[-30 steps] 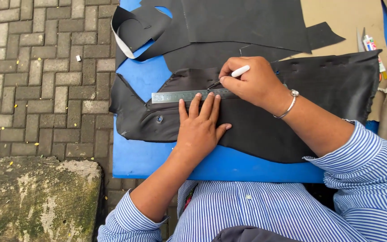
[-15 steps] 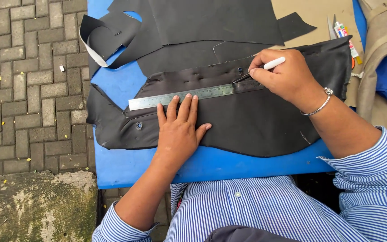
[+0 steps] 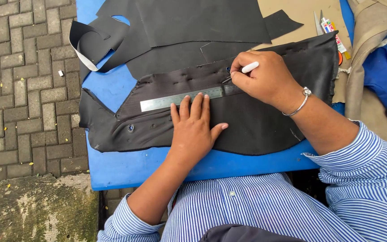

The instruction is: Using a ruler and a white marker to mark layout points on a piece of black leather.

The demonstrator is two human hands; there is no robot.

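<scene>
Ruler [image 3: 182, 99] is pressed flat on black fabric [image 3: 256, 130], frame centre, by open-fingered left hand [image 3: 195, 127]; pen [image 3: 242, 70] is gripped by right hand [image 3: 263, 78] at ruler's right end.

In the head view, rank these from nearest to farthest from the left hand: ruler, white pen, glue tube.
1. Ruler: under the left hand's fingertips.
2. White pen: in the right hand, up and right.
3. Glue tube: at the table's top right.
</scene>
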